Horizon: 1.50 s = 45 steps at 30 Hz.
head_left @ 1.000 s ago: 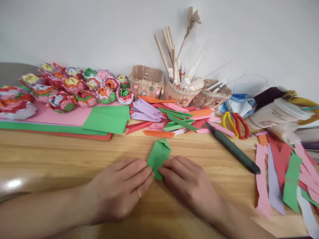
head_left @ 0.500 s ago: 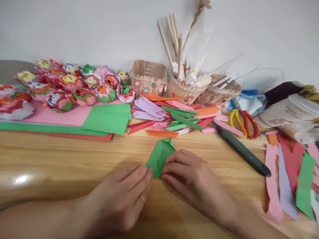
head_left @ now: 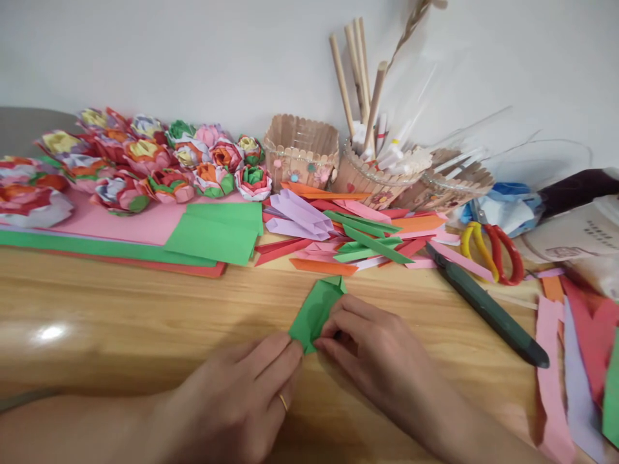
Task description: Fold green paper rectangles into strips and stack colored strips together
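A small piece of green paper [head_left: 316,310] with folded edges and corners lies on the wooden table between my hands. My left hand [head_left: 244,393], a ring on one finger, pinches its lower left corner. At its right edge my right hand [head_left: 377,354] grips the paper between thumb and fingertips, covering part of that side. Just behind the piece is a heap of folded paper strips [head_left: 370,241] in green, orange, pink, purple and red. Green paper squares [head_left: 213,232] rest on larger coloured sheets at the left.
Several layered paper flowers [head_left: 145,161] fill the back left. Decorated wooden-stick baskets [head_left: 302,154] line the wall, one holding wooden dowels [head_left: 343,84]. To the right are a dark cutter [head_left: 488,309], red-and-yellow scissors [head_left: 503,254], a white tub [head_left: 575,229] and loose paper scraps [head_left: 551,386].
The right edge of the green paper is now folded inward under my right fingers, so the piece looks narrower. The whole view has shifted a little, moving everything rightward.
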Motion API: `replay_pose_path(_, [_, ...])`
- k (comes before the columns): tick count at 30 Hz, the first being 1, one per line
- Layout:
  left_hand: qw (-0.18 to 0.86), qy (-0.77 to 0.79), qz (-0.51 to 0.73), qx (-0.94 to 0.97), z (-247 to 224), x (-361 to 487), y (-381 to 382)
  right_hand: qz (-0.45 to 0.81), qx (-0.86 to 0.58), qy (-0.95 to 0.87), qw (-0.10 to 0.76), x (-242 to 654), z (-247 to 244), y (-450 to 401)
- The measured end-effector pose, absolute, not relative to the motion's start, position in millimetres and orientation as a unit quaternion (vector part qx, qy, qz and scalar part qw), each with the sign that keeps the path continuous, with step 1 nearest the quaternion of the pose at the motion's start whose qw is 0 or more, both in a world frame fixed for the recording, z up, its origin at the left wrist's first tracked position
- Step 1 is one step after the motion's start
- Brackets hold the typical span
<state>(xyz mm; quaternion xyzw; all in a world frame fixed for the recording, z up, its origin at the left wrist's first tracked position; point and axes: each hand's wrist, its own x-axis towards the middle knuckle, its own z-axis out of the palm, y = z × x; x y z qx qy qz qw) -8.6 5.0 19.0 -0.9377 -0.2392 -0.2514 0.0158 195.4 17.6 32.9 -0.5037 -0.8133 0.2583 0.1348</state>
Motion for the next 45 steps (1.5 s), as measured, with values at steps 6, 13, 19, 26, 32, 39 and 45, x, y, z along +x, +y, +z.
replay_pose_path(6, [-0.012, -0.246, -0.227, -0.942, 14, -6, 8, 0.273, -0.499, -0.812, 0.129, 196, 33, 18])
replay_pose_path(13, [-0.107, -0.332, -0.171, -0.922, 6, 5, 6, 0.284, -0.510, -0.800, 0.136, 202, 26, 19])
replay_pose_path(19, [-0.009, -0.283, -0.201, -0.938, 9, -3, 9, 0.232, -0.348, -0.897, 0.144, 216, 28, 18])
replay_pose_path(26, [0.051, -0.276, -0.213, -0.936, 8, -4, 20, 0.244, -0.328, -0.909, 0.084, 207, 41, 12])
replay_pose_path(32, [0.018, -0.234, -0.240, -0.942, 5, -7, 15, 0.247, -0.423, -0.844, 0.218, 207, 30, 11])
replay_pose_path(39, [0.062, -0.185, -0.218, -0.956, 2, -11, 13, 0.237, -0.536, -0.778, 0.225, 203, 17, 11])
replay_pose_path(45, [0.078, -0.193, -0.223, -0.952, 3, -9, 23, 0.279, -0.547, -0.745, 0.262, 200, 17, 12])
